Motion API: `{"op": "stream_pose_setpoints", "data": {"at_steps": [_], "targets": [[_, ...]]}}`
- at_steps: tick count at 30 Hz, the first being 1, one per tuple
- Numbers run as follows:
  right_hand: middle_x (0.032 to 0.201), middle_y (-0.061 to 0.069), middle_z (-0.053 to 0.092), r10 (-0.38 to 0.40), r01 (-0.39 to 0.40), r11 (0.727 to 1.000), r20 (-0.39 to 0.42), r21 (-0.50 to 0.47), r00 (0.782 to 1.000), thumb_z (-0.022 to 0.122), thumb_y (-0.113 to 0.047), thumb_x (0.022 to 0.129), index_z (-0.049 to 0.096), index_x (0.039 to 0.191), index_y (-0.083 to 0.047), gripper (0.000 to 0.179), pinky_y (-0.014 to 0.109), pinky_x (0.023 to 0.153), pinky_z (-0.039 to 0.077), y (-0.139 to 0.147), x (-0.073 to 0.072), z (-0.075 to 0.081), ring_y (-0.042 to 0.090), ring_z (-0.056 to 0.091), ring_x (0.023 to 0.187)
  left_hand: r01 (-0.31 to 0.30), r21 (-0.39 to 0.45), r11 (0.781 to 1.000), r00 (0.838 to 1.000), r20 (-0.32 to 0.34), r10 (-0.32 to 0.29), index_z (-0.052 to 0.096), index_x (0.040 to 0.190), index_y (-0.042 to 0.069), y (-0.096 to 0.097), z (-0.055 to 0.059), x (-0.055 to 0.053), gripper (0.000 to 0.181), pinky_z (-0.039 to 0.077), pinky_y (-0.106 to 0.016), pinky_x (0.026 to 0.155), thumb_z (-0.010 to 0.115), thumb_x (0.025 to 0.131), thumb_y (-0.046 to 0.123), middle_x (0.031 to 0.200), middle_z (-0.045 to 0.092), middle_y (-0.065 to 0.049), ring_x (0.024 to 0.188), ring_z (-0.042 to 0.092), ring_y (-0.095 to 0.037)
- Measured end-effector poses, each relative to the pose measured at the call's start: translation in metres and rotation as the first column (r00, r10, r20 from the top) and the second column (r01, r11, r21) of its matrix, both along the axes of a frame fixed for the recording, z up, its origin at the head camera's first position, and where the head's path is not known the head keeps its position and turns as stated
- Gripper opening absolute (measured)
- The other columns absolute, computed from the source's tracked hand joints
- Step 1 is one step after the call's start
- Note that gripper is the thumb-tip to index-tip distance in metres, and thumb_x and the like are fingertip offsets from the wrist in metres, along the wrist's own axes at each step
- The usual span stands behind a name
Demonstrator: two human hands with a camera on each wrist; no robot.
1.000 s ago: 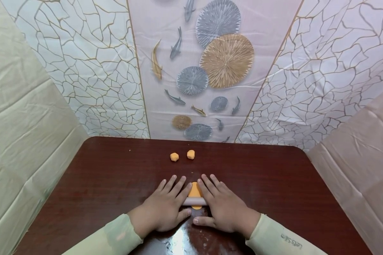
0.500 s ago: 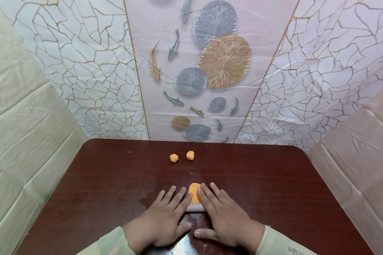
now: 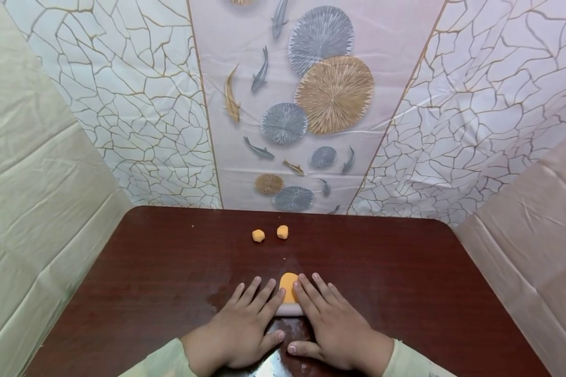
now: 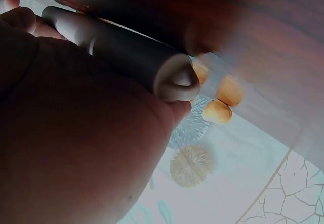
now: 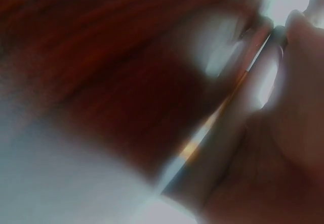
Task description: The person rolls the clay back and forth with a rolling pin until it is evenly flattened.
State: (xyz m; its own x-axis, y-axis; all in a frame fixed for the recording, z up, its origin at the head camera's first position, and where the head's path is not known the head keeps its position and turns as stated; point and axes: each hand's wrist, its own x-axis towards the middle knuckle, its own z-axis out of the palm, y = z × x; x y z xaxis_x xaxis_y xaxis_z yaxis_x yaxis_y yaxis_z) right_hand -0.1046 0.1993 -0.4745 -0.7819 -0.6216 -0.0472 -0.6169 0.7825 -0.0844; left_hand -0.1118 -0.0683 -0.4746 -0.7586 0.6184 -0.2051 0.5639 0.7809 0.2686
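A pale rolling pin point(image 3: 289, 310) lies crosswise at the near end of a flattened orange piece of dough or clay point(image 3: 289, 288) in the head view. My left hand point(image 3: 245, 330) rests on the pin's left part, fingers straight and spread, palm down. On the right part lies my right hand point(image 3: 339, 327), equally flat, its index fingertip overlapping the orange piece's edge. Both thumbs point inward on the near side of the pin. In the left wrist view, the rounded end of the pin point(image 4: 121, 47) shows under the palm. The right wrist view is blurred, with the pin point(image 5: 217, 143) along the palm.
Two small orange lumps, a left one point(image 3: 258, 235) and a right one point(image 3: 282, 232), sit farther back on the dark red-brown table point(image 3: 405, 272). Patterned cloth point(image 3: 283, 157) hangs behind the table's far edge, and beige cloth point(image 3: 523, 251) stands along the sides.
Both hands have moved back toward the body, bringing the rolling pin from the middle of the orange piece to its near end. Over the last half second they have hardly moved.
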Motion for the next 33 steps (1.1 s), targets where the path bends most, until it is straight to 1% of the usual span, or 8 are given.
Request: {"op": "stream_pose_setpoints", "data": {"at_steps": [6,11,13,19,21,26,33], "targets": [[0.188,0.016,0.024,0.000,0.001,1.000,-0.040,0.023,0.999,0.044,-0.088,0.104,0.029,0.179,-0.008,0.110,0.064,0.134,0.036,-0.001,-0.003,-0.003,0.045,0.023,0.173,-0.011,0.028,1.000,1.000,-0.014,0.011,0.020,0.183,0.028,0.000,-0.002,-0.004,0.078,0.018,-0.072,0.138,0.037,0.117,0.066,0.191,0.014,-0.006,0.177,0.010,-0.040],[0.188,0.016,0.022,-0.003,0.004,1.000,-0.029,0.021,1.000,0.046,-0.086,0.104,0.028,0.179,-0.008,0.110,0.065,0.134,0.035,-0.002,-0.010,-0.005,0.046,0.022,0.173,-0.021,0.043,0.999,1.000,-0.007,0.022,0.021,0.183,0.028,0.001,-0.004,-0.008,0.076,0.015,-0.073,0.138,0.036,0.118,0.065,0.191,0.014,-0.005,0.177,0.010,-0.040],[0.189,0.016,0.020,-0.008,0.009,1.000,-0.020,0.021,1.000,0.047,-0.086,0.105,0.026,0.180,-0.008,0.110,0.066,0.134,0.034,-0.002,-0.014,-0.005,0.047,0.021,0.174,-0.024,0.038,0.999,0.999,-0.020,0.025,0.022,0.182,0.028,0.002,-0.005,-0.011,0.075,0.015,-0.074,0.138,0.036,0.118,0.064,0.190,0.015,-0.005,0.177,0.010,-0.040],[0.190,0.015,0.017,-0.035,0.035,0.999,0.009,0.013,0.999,0.050,-0.083,0.105,0.023,0.181,-0.009,0.109,0.068,0.136,0.030,-0.004,-0.026,-0.005,0.048,0.017,0.174,-0.033,0.028,0.999,0.998,-0.056,0.034,0.023,0.182,0.028,0.003,-0.007,-0.020,0.073,0.013,-0.073,0.138,0.035,0.119,0.062,0.191,0.015,-0.006,0.177,0.011,-0.041],[0.190,0.016,0.016,-0.042,0.041,0.999,0.015,0.009,0.999,0.050,-0.083,0.106,0.023,0.181,-0.009,0.109,0.068,0.136,0.029,-0.004,-0.029,-0.004,0.048,0.017,0.174,-0.034,0.037,0.999,0.997,-0.061,0.037,0.025,0.182,0.027,0.003,-0.008,-0.023,0.072,0.013,-0.073,0.139,0.035,0.120,0.061,0.190,0.015,-0.006,0.177,0.010,-0.041],[0.190,0.015,0.014,-0.061,0.061,0.998,0.034,0.011,0.998,0.049,-0.083,0.106,0.021,0.181,-0.010,0.109,0.068,0.137,0.027,-0.005,-0.037,-0.003,0.048,0.015,0.175,-0.034,0.052,0.998,0.994,-0.104,0.040,0.031,0.180,0.025,0.002,-0.012,-0.033,0.069,0.014,-0.072,0.138,0.035,0.120,0.059,0.190,0.018,-0.008,0.177,0.011,-0.042],[0.190,0.015,0.012,-0.086,0.085,0.996,0.040,0.023,0.995,0.045,-0.084,0.106,0.019,0.182,-0.011,0.108,0.068,0.138,0.024,-0.006,-0.049,-0.003,0.047,0.012,0.176,-0.038,0.062,0.997,0.993,-0.113,0.044,0.032,0.180,0.026,0.002,-0.015,-0.046,0.068,0.013,-0.072,0.139,0.028,0.121,0.060,0.190,0.016,-0.009,0.177,0.008,-0.043]]}}
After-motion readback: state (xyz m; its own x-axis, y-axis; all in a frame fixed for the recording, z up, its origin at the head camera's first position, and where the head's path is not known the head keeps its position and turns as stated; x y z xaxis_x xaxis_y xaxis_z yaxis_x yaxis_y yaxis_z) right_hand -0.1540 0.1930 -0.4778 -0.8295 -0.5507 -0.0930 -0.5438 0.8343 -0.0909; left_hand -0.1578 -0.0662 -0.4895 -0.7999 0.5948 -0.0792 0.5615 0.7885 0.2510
